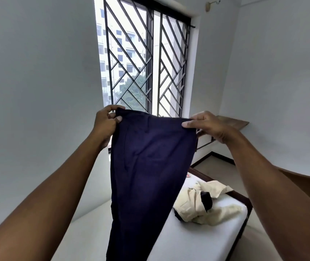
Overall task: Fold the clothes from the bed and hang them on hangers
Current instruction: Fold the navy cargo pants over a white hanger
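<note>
A dark navy garment (146, 176), which looks like trousers, hangs in the air in front of me above the bed. My left hand (106, 123) pinches its top left corner. My right hand (205, 125) pinches its top right corner, so the upper edge is stretched between both hands. The cloth drops straight down and its lower end leaves the frame at the bottom. A crumpled cream garment (201, 206) with a dark piece on it lies on the white bed (188, 240) to the right. No hanger is in view.
The bed has a dark wooden frame (244, 200) along its right side. A tall window with a black grille (146, 59) stands straight ahead. A wooden wall shelf (233, 122) sits at the right, with tiled floor below it. White walls close both sides.
</note>
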`<state>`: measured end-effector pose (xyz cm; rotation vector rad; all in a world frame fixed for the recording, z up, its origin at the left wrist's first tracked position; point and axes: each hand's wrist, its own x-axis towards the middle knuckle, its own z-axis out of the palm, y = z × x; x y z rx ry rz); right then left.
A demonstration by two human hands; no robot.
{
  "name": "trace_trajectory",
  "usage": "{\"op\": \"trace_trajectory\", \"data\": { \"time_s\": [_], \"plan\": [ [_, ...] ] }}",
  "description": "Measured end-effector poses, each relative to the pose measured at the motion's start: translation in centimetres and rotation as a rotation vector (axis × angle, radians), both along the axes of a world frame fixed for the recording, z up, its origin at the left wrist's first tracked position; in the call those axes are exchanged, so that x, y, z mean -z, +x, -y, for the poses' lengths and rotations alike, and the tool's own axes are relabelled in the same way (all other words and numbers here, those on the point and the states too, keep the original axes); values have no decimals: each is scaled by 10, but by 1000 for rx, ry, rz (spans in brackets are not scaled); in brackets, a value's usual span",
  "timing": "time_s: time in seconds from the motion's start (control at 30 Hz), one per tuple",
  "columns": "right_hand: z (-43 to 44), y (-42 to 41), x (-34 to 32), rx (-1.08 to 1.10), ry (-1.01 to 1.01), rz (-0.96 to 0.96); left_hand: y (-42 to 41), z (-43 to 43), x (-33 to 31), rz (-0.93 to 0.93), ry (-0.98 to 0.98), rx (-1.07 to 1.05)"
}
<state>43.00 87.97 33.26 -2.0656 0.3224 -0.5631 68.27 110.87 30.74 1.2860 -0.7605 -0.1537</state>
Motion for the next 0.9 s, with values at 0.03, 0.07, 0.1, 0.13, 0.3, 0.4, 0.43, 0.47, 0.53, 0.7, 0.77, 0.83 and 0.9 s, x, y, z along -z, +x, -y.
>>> {"op": "trace_trajectory", "data": {
  "time_s": [0.03, 0.07, 0.1, 0.13, 0.3, 0.4, 0.43, 0.47, 0.53, 0.7, 0.77, 0.83, 0.9],
  "plan": [
    [2, 4, 2, 77, -12, 111, -1, 0, -5, 8, -1, 40],
    [1, 8, 4, 143, 41, 226, -3, 0, -11, 20, -1, 71],
    [1, 12, 6, 181, 115, 303, -4, 1, -17, 35, -1, 85],
    [0, 15, 7, 187, 187, 337, -7, 2, -22, 53, -1, 90],
    [-5, 5, -3, 159, 406, 660, -22, 1, -35, 38, -57, 160],
    [-22, -6, 1, -8, 459, 474, -38, 5, -41, 18, -92, 221],
    [-26, -8, 5, 9, 422, 343, -43, 7, -41, 8, -92, 239],
    [-28, -11, 8, 36, 396, 257, -45, 9, -39, -8, -88, 254],
    [-30, -14, 11, 49, 440, 268, -47, 10, -28, -62, -86, 257],
    [-43, -17, 20, 5, 569, 355, -46, 11, -3, -204, -113, 238],
    [-49, -20, 34, -27, 622, 278, -48, 11, 5, -244, -134, 277],
    [-56, -20, 53, -59, 602, 179, -53, 10, 13, -265, -133, 332],
    [-60, -14, 71, -72, 527, 118, -59, 11, 23, -285, -125, 355]
  ]
}}
